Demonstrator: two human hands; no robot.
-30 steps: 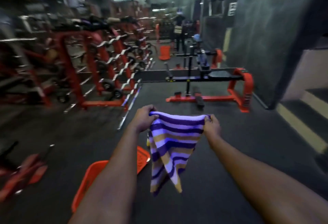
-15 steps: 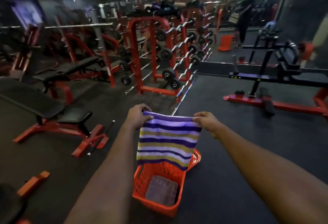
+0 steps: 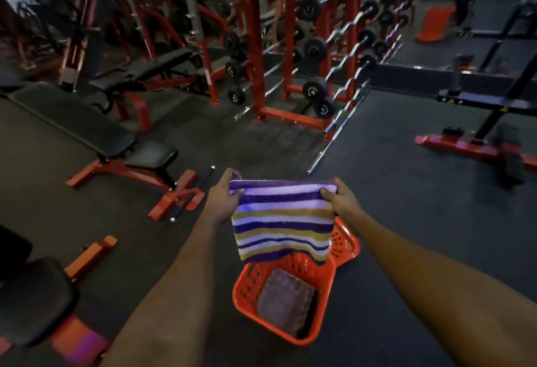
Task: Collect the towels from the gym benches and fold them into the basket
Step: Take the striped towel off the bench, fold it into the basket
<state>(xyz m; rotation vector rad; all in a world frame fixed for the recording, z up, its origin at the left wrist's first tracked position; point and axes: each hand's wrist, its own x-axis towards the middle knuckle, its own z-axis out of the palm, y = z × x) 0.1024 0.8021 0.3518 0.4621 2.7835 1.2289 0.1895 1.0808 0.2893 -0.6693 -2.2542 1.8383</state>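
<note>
Purple, white and gold striped towel (image 3: pixel 282 221) hung doubled over orange perforated plastic basket (image 3: pixel 343 239) on the floor, ready to drop. Left hand (image 3: pixel 223 201) and right hand (image 3: pixel 343 201) pinched shut on top corners, kept taut. Folded brownish-purple towel (image 3: pixel 286 302) already inside.

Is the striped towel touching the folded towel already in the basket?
Cannot tell. In the head view the striped towel hangs from both hands above the folded towel; their outlines are separate, but one downward view cannot confirm a vertical gap.
</note>
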